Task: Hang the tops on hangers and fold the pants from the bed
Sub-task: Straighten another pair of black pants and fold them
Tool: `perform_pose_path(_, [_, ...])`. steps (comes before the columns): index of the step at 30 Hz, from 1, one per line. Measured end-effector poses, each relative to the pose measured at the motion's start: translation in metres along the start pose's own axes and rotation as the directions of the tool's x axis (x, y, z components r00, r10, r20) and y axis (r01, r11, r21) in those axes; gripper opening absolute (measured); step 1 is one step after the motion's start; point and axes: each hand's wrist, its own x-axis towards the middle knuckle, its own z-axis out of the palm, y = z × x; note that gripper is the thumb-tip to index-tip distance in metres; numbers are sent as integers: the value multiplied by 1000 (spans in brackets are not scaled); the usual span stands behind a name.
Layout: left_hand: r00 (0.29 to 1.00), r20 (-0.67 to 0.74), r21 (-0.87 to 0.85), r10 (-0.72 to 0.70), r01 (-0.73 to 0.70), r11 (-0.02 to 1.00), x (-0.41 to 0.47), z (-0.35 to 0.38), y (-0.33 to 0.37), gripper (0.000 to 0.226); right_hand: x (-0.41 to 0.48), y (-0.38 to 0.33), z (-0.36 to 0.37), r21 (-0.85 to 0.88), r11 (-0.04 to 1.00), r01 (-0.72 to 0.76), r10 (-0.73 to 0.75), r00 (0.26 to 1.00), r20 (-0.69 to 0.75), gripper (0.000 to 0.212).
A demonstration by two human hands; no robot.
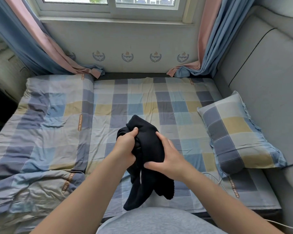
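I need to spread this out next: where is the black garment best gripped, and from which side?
Grip the black garment at the two ends dangling nearest the body, one in each hand, coming from below. The left hand and right hand now clutch the bunched middle, which hides any edge; the hanging ends look like the only free parts to pull apart.

Garment above bed; pillow right; quilt left.

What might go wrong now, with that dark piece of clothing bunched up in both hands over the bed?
The black garment is wadded between the left hand and right hand, so it may get folded crooked or stay creased. Its loose ends dangle near a white cable lying on the bed, which they could snag.
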Motion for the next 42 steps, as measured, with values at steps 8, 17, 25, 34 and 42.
perform_pose_path(8, [964, 265, 127, 16, -51, 991, -8, -16, -5, 40, 13, -17, -14, 438, 897, 62, 4, 989, -149, 23])
perform_pose_path(17, [966, 248, 24, 72, -81, 996, -1, -30, -16, 36, 25, -25, -73, 873, 488, -18, 202, 975, -93, 20])
perform_pose_path(25, [975, 218, -111, 50, -26, 994, -11, -23, -4, 35, 30, 4, -84, 661, 750, 29, 240, 919, -312, 33])
perform_pose_path(34, [973, 231, -145, 29, 5, 989, -23, -11, 6, 31, 5, 6, -20, 245, 967, 65, -93, 990, 103, 65])
perform_pose_path(42, [963, 269, -134, 32, 4, 991, -35, -3, 11, 28, 20, 13, 4, 139, 982, 131, -111, 983, -146, 17])
